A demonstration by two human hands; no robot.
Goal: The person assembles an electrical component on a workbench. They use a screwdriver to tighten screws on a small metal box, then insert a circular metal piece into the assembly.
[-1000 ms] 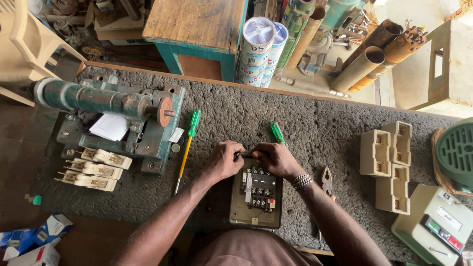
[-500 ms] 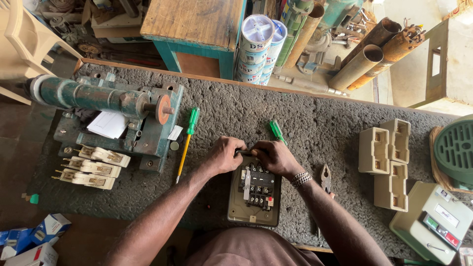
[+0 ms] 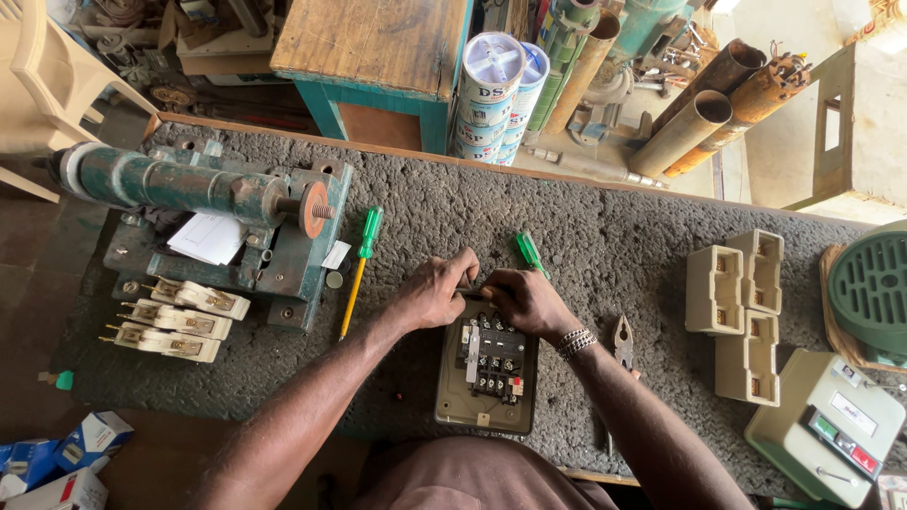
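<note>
Left hand (image 3: 436, 293) and right hand (image 3: 525, 300) meet, fingers curled, at the top edge of the switch box (image 3: 487, 373) — right gripping a green-handled screwdriver (image 3: 529, 251) — on the bench (image 3: 614, 227).

My arms are bare to above the elbows, no sleeves in sight. A beaded metal bracelet (image 3: 574, 342) circles my right wrist. My hands wear no gloves or rings, and brownish cloth (image 3: 472, 477) covers my lap.

A yellow-shafted screwdriver (image 3: 359, 271), pliers (image 3: 622, 342) and beige housings (image 3: 742, 312) lie about the bench.
</note>
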